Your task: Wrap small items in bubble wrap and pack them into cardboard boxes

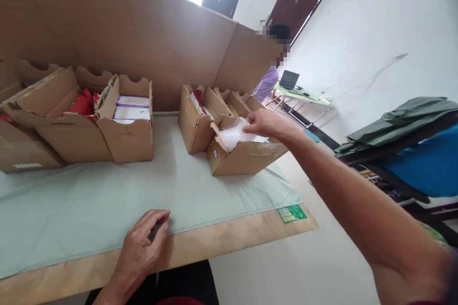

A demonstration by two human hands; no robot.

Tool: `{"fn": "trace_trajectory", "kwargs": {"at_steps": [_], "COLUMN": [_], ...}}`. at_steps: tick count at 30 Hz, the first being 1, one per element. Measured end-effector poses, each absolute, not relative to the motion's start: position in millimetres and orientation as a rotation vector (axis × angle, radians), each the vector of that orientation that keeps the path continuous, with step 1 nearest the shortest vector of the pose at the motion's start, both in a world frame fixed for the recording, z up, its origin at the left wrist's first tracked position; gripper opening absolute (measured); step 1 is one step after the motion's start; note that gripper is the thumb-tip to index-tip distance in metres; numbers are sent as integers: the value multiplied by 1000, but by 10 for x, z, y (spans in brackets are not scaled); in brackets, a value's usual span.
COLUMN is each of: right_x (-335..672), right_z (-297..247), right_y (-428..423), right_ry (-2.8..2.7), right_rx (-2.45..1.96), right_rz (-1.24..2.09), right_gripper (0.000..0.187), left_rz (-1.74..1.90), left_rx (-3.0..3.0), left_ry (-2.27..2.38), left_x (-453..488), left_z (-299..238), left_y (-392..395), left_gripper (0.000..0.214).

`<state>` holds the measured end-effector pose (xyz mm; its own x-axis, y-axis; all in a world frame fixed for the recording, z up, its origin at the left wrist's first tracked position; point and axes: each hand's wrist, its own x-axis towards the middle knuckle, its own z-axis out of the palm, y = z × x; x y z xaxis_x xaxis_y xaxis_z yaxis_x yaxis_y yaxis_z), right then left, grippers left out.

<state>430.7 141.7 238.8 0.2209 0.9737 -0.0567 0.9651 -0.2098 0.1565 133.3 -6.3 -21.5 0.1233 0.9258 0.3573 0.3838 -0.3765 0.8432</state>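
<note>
My right hand (264, 123) reaches into the nearest cardboard box (246, 157) at the right end of the table, its fingers pinching the edge of some clear bubble wrap (232, 134). White material shows beside the wrap in that box. Over the front edge of the table, my left hand (146, 238) holds nothing, with a gap between thumb and curved fingers. Its fingertips are near the pale green cloth (125, 195).
Left stand cardboard boxes, one with white-and-purple packs (132, 108), another with red items (82, 103). More boxes (193, 124) stand behind the right one. A tall cardboard panel (143, 33) borders the back. Beyond it is a person (266, 83); a draped chair (400, 128) stands right.
</note>
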Motion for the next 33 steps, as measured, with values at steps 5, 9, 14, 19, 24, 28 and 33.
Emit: {"fn": "trace_trajectory", "kwargs": {"at_steps": [5, 9, 14, 19, 24, 28, 33], "right_x": [4300, 4370, 4167, 3985, 3965, 3966, 4153], "right_z": [2544, 2561, 2328, 2281, 2188, 2099, 2215], "right_y": [1413, 1406, 1343, 1371, 1394, 1429, 1498], "right_ry": [1800, 1894, 1845, 1937, 1985, 2046, 2051], "right_rx": [2189, 2168, 2179, 2168, 2112, 2113, 2216], "right_rz": [316, 188, 353, 461, 328, 222, -322], "right_gripper": [15, 16, 26, 30, 30, 26, 14], "left_rz": [1269, 1240, 1235, 1251, 1242, 1261, 1211], "left_rx": [1855, 1853, 1854, 1845, 1854, 1885, 1873], "left_ry": [1250, 1274, 1280, 1277, 1277, 1268, 1267], "left_x": [1336, 1341, 1348, 1346, 1344, 1339, 1323], "left_z": [-264, -303, -263, -221, -205, -236, -359], "left_y": [-61, -70, -54, -47, -49, -46, -61], "left_gripper": [20, 22, 24, 24, 25, 22, 22]}}
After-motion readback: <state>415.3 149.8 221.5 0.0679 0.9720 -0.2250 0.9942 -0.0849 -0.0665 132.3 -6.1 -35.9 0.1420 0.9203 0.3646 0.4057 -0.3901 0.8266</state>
